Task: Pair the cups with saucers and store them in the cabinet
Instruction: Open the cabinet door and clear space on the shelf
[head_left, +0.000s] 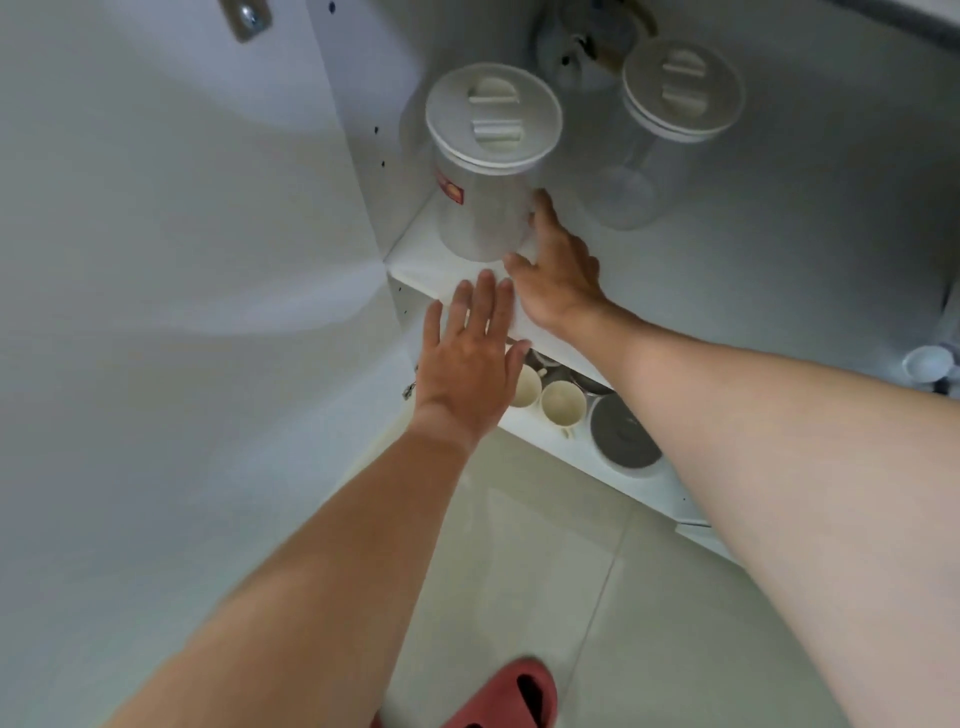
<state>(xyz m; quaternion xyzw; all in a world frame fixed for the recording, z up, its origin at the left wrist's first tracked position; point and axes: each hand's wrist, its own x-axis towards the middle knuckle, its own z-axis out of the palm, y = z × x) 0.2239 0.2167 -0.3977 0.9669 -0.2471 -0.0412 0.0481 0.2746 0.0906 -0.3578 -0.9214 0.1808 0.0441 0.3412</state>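
Below, on the lower shelf of a white cabinet (524, 431), two cream ceramic cups (562, 404) stand side by side, mouths up, with a grey round saucer (623, 434) just beside them at three o'clock. Above them, the left hand (470, 358) is spread flat, fingers open, over the upper shelf's front edge (415, 278), holding nothing. At one o'clock from it, the right hand (558, 270) rests open against a tall clear plastic canister with a white lid (485, 171). A second lidded canister (660, 130) stands at three o'clock from the first. A red slipper (506, 696) shows on the pale tiled floor (597, 597).
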